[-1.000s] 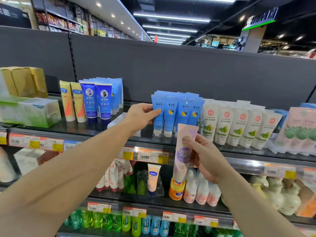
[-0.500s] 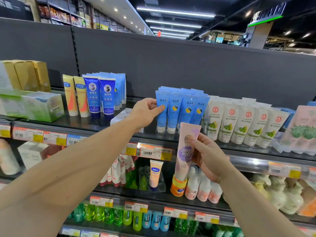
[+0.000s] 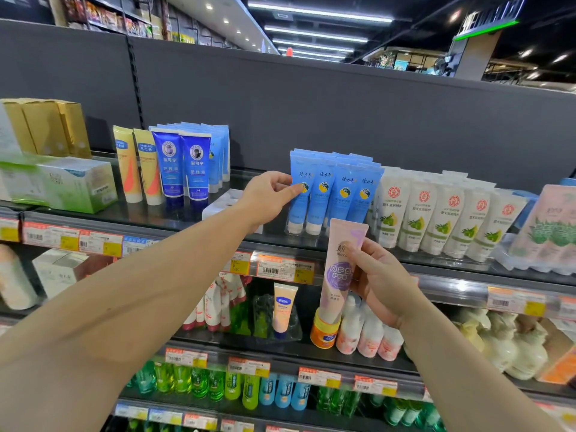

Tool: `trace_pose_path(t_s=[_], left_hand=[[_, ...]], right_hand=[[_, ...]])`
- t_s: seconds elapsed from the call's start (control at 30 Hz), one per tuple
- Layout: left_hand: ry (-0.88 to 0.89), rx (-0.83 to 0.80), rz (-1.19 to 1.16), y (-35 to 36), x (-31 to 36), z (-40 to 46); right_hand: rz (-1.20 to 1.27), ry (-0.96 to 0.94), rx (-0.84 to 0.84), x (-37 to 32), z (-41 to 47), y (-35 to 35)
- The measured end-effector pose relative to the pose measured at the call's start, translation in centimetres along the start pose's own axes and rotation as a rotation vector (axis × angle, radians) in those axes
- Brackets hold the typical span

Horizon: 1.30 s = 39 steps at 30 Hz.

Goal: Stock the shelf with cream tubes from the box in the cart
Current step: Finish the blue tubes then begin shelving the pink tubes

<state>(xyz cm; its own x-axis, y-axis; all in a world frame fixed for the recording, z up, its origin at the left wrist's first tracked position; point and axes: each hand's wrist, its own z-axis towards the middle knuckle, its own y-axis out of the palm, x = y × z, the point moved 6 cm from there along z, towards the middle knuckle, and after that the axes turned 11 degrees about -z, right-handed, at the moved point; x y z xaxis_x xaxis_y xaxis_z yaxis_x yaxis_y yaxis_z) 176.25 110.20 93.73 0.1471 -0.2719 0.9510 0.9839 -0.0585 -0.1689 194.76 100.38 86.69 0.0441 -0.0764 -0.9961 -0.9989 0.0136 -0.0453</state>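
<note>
The left hand (image 3: 268, 194) stays on the top shelf (image 3: 187, 219), thumb and fingers still pinching the leftmost light-blue tube (image 3: 300, 194). The right hand (image 3: 381, 282) still grips the pink cream tube (image 3: 339, 269) upright, below the shelf's front edge, barely moved.

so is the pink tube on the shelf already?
No, the pink tube is held upright in the right hand, in front of the shelf edge.
</note>
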Motion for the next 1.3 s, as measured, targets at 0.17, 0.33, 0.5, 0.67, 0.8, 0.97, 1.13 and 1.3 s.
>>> trace_pose_path(t_s=[0.17,0.33,0.5,0.67,0.8,0.97,1.13,1.3], left_hand=[[-0.002,-0.008,-0.005,-0.1,0.0,-0.2],[-0.008,-0.01,-0.021,-0.2,-0.1,-0.4],[-0.009,0.005,-0.027,-0.5,-0.2,-0.3],[-0.01,0.028,0.001,-1.5,-0.4,-0.7],[0.0,0.048,0.03,-3.4,-0.3,-1.3],[-0.003,0.054,0.039,-6.6,-0.6,-2.1],[-0.005,0.04,0.054,-8.8,-0.8,-3.0],[-0.029,-0.011,-0.019,-9.2,-0.6,-3.5]], right_hand=[[0.003,0.006,-0.003,0.0,0.0,0.2],[0.01,0.006,-0.014,0.0,-0.1,0.5],[0.019,0.001,-0.018,-0.1,-0.1,0.7],[-0.019,-0.041,-0.054,-0.8,0.1,1.6],[-0.055,-0.103,-0.098,-2.3,0.7,3.6],[-0.104,-0.179,-0.184,-4.1,1.8,8.0],[-0.106,-0.188,-0.231,-4.4,2.3,11.4],[-0.175,-0.249,-0.181,-5.3,3.1,13.0]])
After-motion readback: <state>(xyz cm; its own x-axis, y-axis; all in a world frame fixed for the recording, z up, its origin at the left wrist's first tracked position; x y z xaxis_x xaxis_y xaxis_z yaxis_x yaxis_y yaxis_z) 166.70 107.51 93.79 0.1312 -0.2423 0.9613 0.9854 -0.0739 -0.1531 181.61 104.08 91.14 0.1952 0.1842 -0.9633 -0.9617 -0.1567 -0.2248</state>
